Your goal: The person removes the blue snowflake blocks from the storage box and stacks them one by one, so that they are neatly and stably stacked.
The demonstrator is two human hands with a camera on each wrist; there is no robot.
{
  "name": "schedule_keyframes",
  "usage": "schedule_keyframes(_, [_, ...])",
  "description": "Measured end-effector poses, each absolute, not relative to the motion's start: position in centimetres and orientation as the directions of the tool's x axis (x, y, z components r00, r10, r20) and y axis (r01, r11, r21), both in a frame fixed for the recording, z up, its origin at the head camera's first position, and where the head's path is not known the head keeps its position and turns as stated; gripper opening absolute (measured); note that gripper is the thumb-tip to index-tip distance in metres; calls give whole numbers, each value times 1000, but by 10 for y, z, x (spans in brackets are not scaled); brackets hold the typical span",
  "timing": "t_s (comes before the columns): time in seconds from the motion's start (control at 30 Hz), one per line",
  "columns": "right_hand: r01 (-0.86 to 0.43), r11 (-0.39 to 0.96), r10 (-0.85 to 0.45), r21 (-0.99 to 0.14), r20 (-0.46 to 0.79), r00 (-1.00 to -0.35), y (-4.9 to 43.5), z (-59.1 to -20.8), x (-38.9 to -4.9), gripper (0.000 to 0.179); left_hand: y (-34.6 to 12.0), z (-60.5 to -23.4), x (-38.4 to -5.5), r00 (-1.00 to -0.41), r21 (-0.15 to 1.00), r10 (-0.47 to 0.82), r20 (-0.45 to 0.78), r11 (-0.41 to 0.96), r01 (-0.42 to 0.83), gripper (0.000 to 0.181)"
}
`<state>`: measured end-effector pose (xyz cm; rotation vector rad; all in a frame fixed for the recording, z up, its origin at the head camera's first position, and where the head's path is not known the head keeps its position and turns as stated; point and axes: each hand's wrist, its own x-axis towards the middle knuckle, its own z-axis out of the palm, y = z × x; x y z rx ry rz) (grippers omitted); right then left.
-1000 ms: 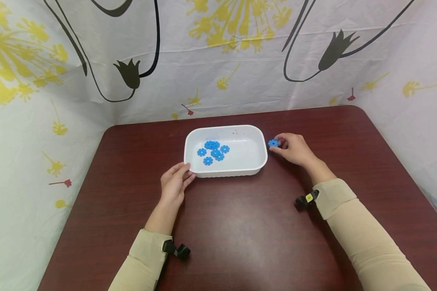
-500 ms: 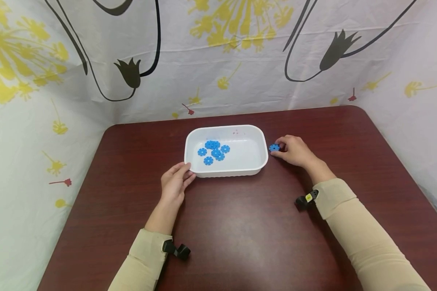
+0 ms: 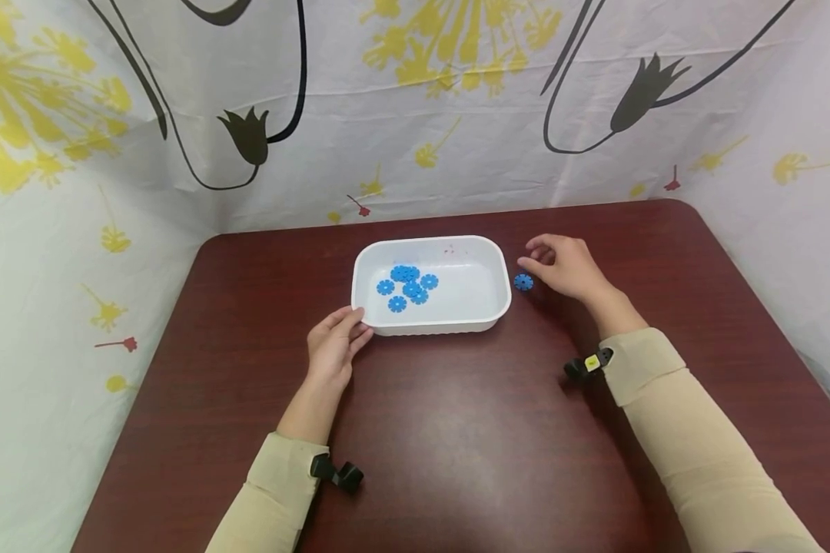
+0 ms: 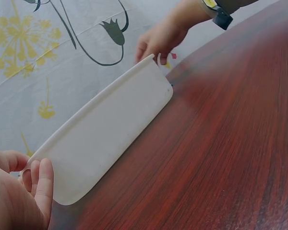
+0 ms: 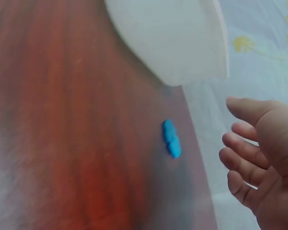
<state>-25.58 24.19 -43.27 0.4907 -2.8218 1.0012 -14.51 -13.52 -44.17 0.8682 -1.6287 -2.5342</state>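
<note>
A white rectangular plastic tray point(image 3: 456, 329) stands on the table, with several notched blue discs point(image 3: 397, 305) lying in its left half. My left hand point(image 3: 330, 349) pinches the rim at the tray's near left corner, thumb on top; the left wrist view shows its fingers point(image 4: 44, 184) against the outer wall. Beyond the tray's right end, a blue notched disc point(image 3: 523, 283) lies on the table; it looks thick and stacked in the right wrist view. My right hand point(image 3: 567, 267) hovers just above and behind that disc, fingers loosely bent and apart, holding nothing.
The dark red-brown table point(image 3: 449, 430) ends at the back against a white patterned cloth point(image 3: 387, 138), which also hangs at both sides. A black wrist camera point(image 3: 337, 474) sits on the left cuff and another point(image 3: 584, 367) on the right.
My right hand has lowered the blue disc to the table beside the tray, let it go and lifted back. The left hand keeps its place on the tray corner.
</note>
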Motion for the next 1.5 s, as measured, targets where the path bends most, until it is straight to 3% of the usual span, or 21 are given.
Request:
schedule_keyframes(0.3, [-342,652,-205,-677,277,-939,222,-414,-260,31,-136,-442,-146,-853,844,-289,-435,-460,-274,28])
schedule_keyframes(1.5, [-496,544,-434,-677,279,-857,137,-416,-260,26,-135,-446,-145,-847,832,-315,-428,-504,-233,33])
